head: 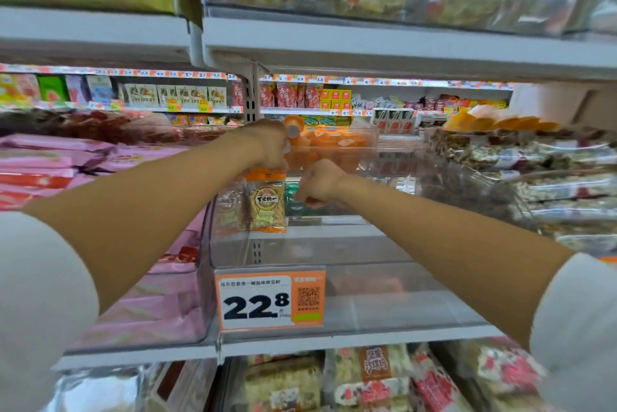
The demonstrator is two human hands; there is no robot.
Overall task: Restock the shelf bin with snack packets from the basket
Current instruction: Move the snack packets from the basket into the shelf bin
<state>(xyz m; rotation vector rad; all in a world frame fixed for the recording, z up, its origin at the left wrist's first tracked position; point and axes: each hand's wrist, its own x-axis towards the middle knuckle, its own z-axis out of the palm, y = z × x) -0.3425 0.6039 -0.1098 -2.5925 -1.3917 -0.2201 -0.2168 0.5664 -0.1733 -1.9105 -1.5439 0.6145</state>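
Two white sleeves [40, 305] fill the lower corners, with bare forearms reaching up towards the centre. Between them, at lower centre, an orange price tag [270, 300] reading 22.8 is fixed to the front wall of a clear bin [384, 308] on a grey shelf [334, 343]. The bin's floor is mostly bare. Below that shelf lie more wrapped snacks [370, 378]. At the centre the left hand [267, 144] pinches the top edge of an orange and yellow packet [268, 206] with curled fingers, and the packet hangs upright over the back of the bin. Just right of it the right hand [320, 184] points down with its fingers curled; I cannot tell whether they hold anything. Behind both hands is a clear tub [334, 144] of orange packets. Pink packs [100, 161] fill the bin at left, and mixed packs [561, 184] fill those at right. In the distance, across the aisle, stocked shelves [300, 96] carry price strips.
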